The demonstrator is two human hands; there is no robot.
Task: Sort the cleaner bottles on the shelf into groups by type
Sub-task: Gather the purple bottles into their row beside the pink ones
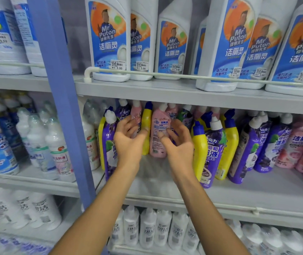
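Observation:
On the middle shelf (pixel 239 192) stand mixed cleaner bottles in purple, yellow and pink. A pink bottle (pixel 159 133) stands upright between my two hands, with a yellow bottle (pixel 146 126) just left of it. My left hand (pixel 128 140) is open, fingers spread, in front of a purple bottle (pixel 108 144) and the yellow one. My right hand (pixel 178 144) is open too, its fingers close to the pink bottle's right side; contact cannot be told. To the right stand a yellow bottle with a blue cap (pixel 199 150), more purple bottles (pixel 248 153) and pink bottles (pixel 301 144).
Large white Mr Puton bottles (pixel 108 39) fill the upper shelf behind a white rail (pixel 147 73). A blue upright post (pixel 62 107) divides the shelving. White bottles (pixel 58 148) stand left of the post, and small white bottles (pixel 147 227) fill the lower shelf.

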